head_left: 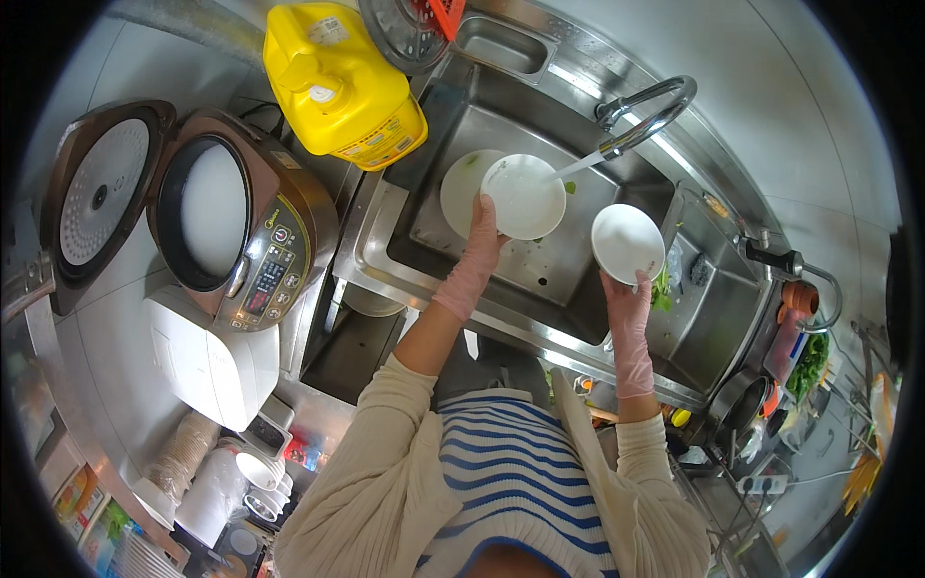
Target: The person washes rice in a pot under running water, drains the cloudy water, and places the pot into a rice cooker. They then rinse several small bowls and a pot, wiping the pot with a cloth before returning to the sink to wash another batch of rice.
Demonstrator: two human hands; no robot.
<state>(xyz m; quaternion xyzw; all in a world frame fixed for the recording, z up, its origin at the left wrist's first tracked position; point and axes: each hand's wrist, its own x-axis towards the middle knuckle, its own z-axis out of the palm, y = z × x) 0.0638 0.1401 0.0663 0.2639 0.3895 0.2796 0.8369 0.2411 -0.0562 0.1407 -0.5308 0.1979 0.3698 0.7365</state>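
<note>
My left hand (485, 235), in a pink glove, grips the rim of a white bowl (524, 196) under the running tap (647, 130). Water from the spout falls into this bowl. Partly hidden behind it, a larger white plate or bowl (457, 189) rests in the steel sink basin (535, 264). My right hand (627, 300), gloved the same way, holds a second white bowl (627, 243) by its near edge, above the divider between the two basins. Its inside faces up towards me. Green leaf scraps (570, 188) lie on the basin floor.
Left of the sink stand a yellow jug (340, 87) and a rice cooker (238, 217) with its lid raised. The right-hand basin (712, 311) holds a dark scouring pad (698, 269) and green leaves (660, 290). A second tap (784, 260) rises behind it. Pans (741, 397) sit farther right.
</note>
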